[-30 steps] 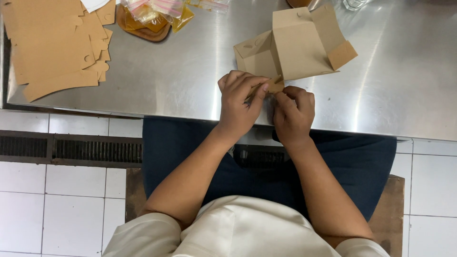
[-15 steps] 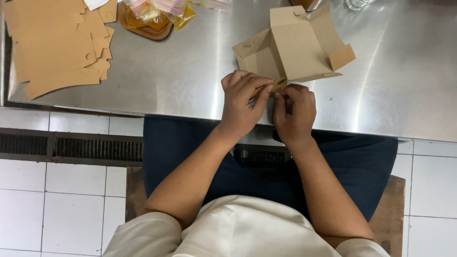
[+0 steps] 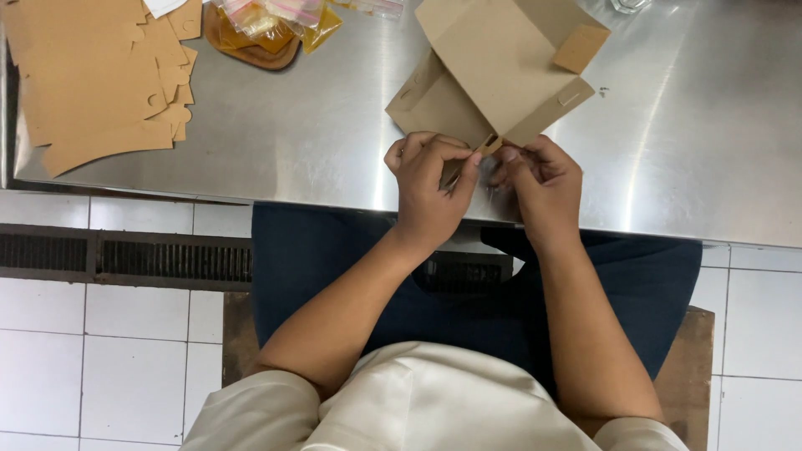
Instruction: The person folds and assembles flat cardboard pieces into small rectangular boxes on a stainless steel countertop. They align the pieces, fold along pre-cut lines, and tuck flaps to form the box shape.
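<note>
Cardboard box point(image 3: 501, 75) half built at the near edge of the steel table point(image 3: 292, 142): walls folded up, flaps loose and sticking out, nothing locked yet by the look of it. Plenty left too, going by the stack of flat blanks point(image 3: 92, 83) far left. Left hand point(image 3: 430, 188) curled, fingertips pinching the box's bottom corner tab. Right hand point(image 3: 539, 179) just beside, fingers pinched on the same corner. Wrists hanging off the table edge, forearms angled in from the lap.
</note>
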